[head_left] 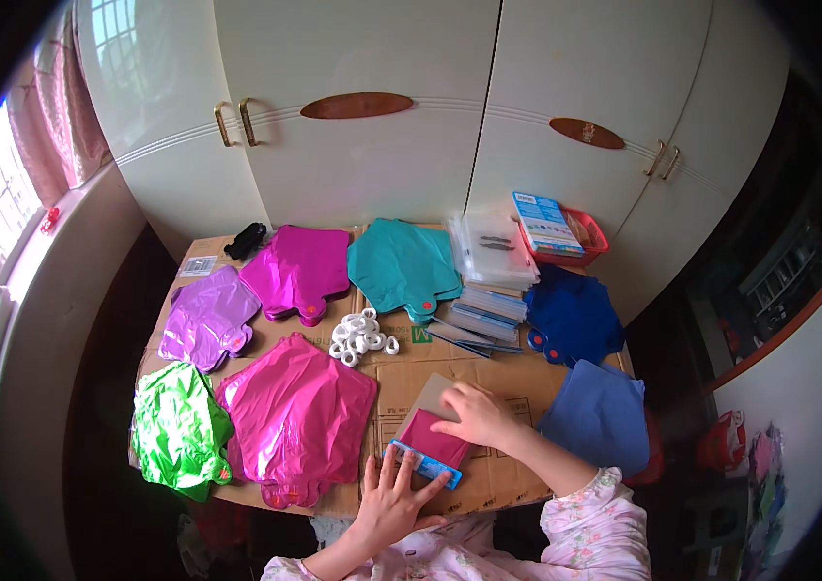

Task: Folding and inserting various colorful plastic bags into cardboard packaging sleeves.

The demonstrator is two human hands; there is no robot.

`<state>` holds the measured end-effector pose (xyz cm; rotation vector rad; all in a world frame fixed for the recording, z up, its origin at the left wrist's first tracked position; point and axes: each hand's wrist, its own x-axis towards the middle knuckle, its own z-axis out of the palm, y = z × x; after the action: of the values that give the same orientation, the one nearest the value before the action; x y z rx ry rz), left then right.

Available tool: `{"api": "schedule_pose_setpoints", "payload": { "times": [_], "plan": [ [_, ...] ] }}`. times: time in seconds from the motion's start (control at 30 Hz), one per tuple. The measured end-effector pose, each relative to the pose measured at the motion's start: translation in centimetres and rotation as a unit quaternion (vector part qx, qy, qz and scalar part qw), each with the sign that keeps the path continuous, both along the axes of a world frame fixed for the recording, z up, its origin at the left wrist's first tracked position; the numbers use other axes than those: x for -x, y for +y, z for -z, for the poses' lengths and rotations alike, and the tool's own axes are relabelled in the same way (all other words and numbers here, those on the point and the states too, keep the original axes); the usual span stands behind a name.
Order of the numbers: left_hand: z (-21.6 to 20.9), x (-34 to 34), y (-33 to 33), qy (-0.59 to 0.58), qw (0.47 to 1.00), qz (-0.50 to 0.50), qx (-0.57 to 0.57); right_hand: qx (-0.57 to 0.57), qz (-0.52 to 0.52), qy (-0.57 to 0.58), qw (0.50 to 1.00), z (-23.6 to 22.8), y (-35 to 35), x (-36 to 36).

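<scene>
Near the table's front edge, a folded magenta foil sheet [433, 439] lies on a grey card [435, 395] with a blue printed strip [446, 477] along its near end. My left hand [391, 505] is open, its spread fingertips resting on the blue strip. Over the far part of the card is my right hand [477, 414]. Its thumb rests at the magenta foil and the forefinger lies near the card's edge, with a gap between them; the other fingers are partly hidden. Left of the card spreads a stack of large pink foil balloons [299, 416], flat and uninflated.
Flat foil balloons lie around: green [178, 426], lilac [207, 318], purple [299, 271], teal [401, 266], dark blue [575, 315], light blue [597, 416]. White ribbon rolls [360, 334], stacked cards [483, 315], clear bags [491, 254] and a red basket [585, 254] stand farther back. Cabinet doors [362, 165] close the far side.
</scene>
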<state>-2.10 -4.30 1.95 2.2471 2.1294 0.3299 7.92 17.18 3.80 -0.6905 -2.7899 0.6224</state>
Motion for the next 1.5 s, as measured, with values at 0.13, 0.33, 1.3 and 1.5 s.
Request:
{"api": "schedule_pose_setpoints", "payload": {
  "times": [0.13,0.33,1.3,1.5],
  "plan": [
    [0.9,-0.1,0.0,-0.03,0.999,0.004,-0.017,-0.072,-0.213,0.168,0.96,1.6,0.6,2.0],
    [0.5,-0.3,-0.1,-0.013,1.0,0.008,-0.012,0.0,-0.254,0.186,0.949,3.9,1.0,2.1],
    [-0.2,3.2,4.0,0.16,0.958,0.187,-0.146,-0.07,-0.267,0.104,0.955,2.8,0.7,1.8],
    [-2.0,2.6,3.6,0.124,0.97,0.156,-0.138,-0.141,-0.011,0.22,0.965,-1.7,12.3,4.4]
  ]
}}
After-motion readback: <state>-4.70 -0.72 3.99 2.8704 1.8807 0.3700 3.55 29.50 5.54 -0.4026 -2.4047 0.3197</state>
